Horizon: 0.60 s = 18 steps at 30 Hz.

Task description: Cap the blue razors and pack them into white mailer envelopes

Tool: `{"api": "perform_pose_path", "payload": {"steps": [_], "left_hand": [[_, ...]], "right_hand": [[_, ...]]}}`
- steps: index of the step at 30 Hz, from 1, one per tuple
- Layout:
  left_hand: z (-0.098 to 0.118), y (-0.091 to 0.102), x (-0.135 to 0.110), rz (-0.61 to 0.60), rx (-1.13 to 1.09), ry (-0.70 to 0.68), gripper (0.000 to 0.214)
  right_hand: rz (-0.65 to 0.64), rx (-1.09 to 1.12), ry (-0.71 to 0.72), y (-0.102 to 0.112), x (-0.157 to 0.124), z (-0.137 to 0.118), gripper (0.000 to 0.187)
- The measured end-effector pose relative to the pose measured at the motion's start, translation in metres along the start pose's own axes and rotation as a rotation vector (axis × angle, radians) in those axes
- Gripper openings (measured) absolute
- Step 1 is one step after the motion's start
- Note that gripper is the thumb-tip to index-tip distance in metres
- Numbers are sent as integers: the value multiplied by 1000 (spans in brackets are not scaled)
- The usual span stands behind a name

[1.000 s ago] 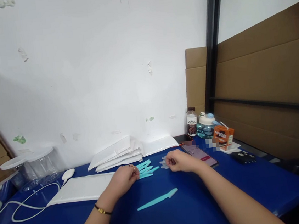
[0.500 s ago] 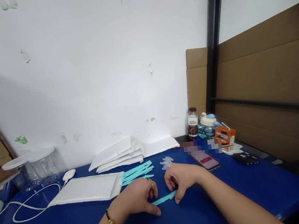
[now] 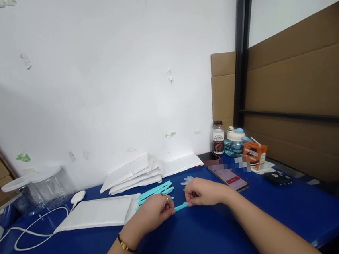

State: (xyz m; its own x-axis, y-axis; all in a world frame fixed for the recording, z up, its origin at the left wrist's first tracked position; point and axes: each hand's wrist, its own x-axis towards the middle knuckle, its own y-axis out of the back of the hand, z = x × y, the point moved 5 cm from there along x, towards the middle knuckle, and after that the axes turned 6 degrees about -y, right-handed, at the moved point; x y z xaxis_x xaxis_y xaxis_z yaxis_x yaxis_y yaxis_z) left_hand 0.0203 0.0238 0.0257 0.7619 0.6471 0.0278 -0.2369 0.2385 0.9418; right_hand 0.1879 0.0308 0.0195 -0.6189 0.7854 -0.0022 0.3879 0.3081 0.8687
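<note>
My left hand and my right hand hold one teal razor between them, just above the blue table. Both hands are closed in a pinch, one at each end of the razor. Behind my left hand lies a small pile of teal razors. A few clear plastic caps lie just beyond my right hand.
A white padded envelope lies at the left, with a stack of envelopes behind it. A phone, bottles, an orange carton, clear jars and a white cable ring the table. Cardboard stands at the right.
Both hands came back from the pile and caps to the single razor near the front, took hold of it and lifted it off the table towards the pile.
</note>
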Motion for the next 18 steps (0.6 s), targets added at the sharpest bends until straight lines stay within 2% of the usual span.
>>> {"api": "perform_pose_path", "payload": {"steps": [2, 6, 10, 12, 15, 18], "left_hand": [[-3, 7, -2, 22, 27, 19, 18], [-21, 20, -10, 30, 30, 115, 21], [-26, 16, -11, 1, -59, 104, 22], [-23, 10, -9, -32, -72, 83, 22], [-21, 3, -7, -37, -37, 77, 20], [-22, 2, -7, -22, 6, 78, 18]], "right_hand": [[39, -3, -34, 9, -4, 8, 11], [169, -12, -223, 29, -10, 37, 11], [231, -45, -333, 34, -10, 55, 11], [305, -86, -320, 34, -8, 53, 10], [393, -128, -191, 28, -1, 40, 10], [326, -179, -103, 14, 7, 28, 12]]}}
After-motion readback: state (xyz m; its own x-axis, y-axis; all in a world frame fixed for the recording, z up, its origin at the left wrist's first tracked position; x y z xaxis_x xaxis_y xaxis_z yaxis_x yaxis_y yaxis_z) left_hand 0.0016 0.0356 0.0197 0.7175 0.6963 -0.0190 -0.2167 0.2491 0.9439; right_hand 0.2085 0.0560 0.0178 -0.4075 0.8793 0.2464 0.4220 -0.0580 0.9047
